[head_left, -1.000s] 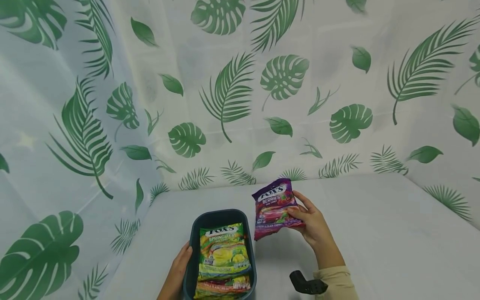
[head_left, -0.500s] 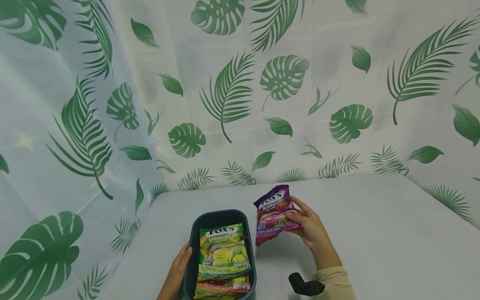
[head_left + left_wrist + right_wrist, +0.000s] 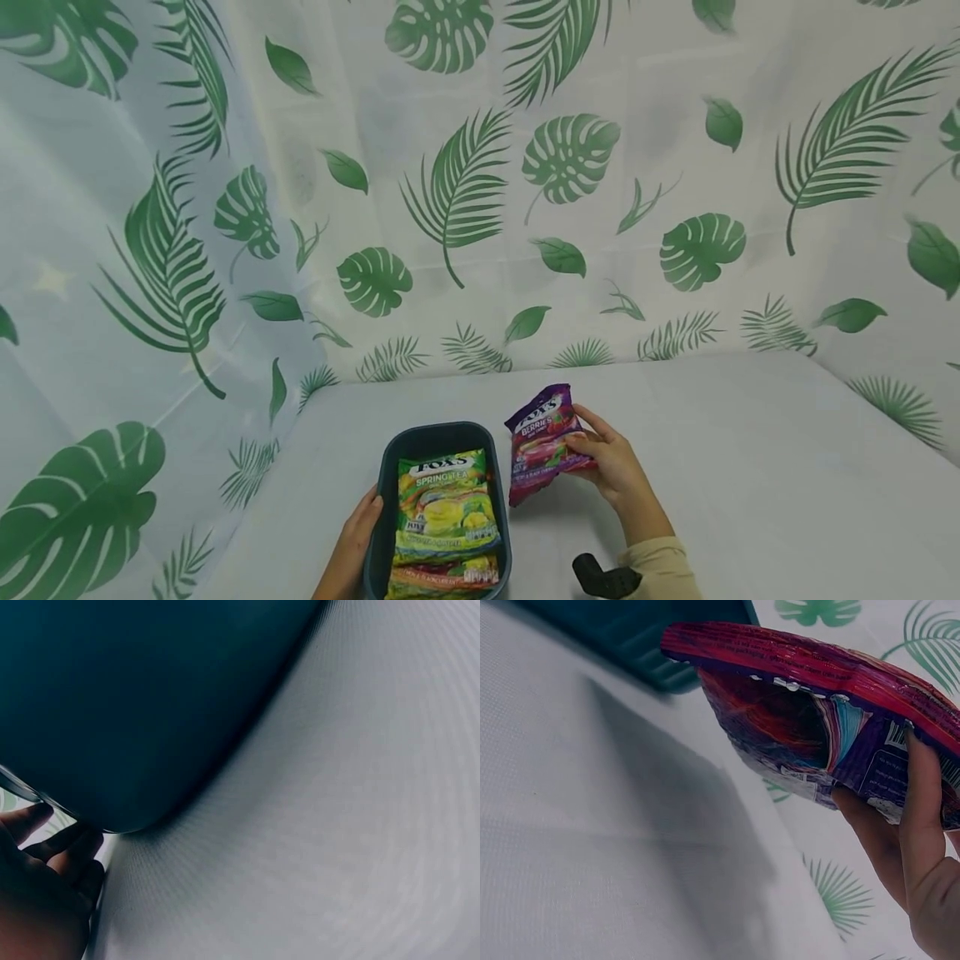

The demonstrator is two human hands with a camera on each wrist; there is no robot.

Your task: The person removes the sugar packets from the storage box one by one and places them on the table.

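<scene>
Right hand (image 3: 613,467) grasps a purple Berries candy bag (image 3: 536,454) above the white table (image 3: 750,467). Left hand (image 3: 358,529) touches the blue tub (image 3: 444,438); whether it grips is unclear

Dim wrist views, seemingly slightly soft.

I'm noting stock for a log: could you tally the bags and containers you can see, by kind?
Fox's Berries candy bag: 1
Fox's Spring Tea candy bag: 1
Partly covered bag with a reddish band: 1
Dark teal container: 1
Total: 4 visible; anything beneath the bags in the container is hidden.
</scene>
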